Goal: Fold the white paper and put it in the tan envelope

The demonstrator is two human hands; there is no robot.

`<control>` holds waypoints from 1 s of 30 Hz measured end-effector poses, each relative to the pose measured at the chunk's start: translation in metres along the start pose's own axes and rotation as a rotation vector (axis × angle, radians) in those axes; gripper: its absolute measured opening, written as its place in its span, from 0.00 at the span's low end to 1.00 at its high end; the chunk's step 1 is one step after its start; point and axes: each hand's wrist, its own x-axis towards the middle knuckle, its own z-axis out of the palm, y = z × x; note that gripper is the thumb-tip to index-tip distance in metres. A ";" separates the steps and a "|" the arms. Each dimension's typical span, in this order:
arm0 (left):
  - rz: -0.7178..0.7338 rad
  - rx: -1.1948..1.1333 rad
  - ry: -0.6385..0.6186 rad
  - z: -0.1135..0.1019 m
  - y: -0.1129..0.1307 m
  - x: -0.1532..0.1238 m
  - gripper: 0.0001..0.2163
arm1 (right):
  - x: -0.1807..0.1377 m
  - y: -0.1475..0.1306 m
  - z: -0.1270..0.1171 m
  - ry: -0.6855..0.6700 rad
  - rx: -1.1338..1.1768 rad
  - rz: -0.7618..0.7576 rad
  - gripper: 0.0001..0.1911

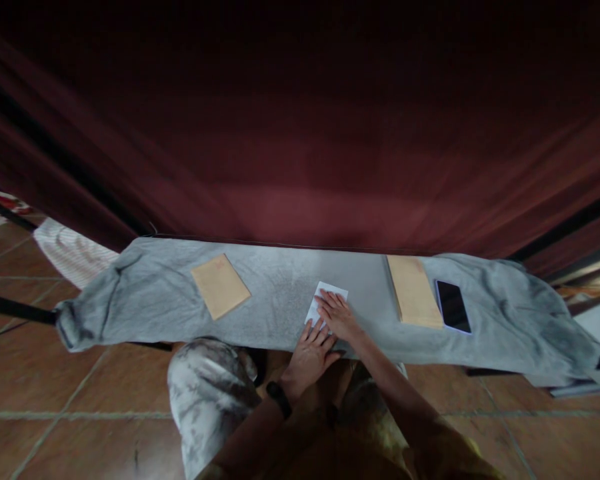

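White paper [313,313], 1 piece, is partly covered on grey cloth [275,287] by the left hand [310,358] and right hand [339,317], fingers extended, slightly parted, nothing grasped. It is flanked by 2 tan rectangles [221,287] and 1 phone [453,306].

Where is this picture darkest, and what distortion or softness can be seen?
Head view: the maroon curtain fades to near-black at the top; head view: it splays outward at both sides, suggesting wide-angle distortion; head view: the left hand and right hand look slightly soft, fine detail lost.
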 end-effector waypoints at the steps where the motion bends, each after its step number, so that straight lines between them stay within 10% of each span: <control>1: 0.001 0.004 -0.002 -0.001 0.000 -0.001 0.21 | 0.004 0.003 -0.001 0.002 -0.009 0.012 0.24; 23: 0.023 -0.065 0.044 -0.003 -0.002 -0.015 0.17 | 0.047 0.059 -0.058 -0.191 0.314 0.484 0.08; 30: -0.423 -0.574 0.305 -0.001 0.000 -0.016 0.23 | -0.004 0.064 -0.073 -0.046 0.684 0.464 0.11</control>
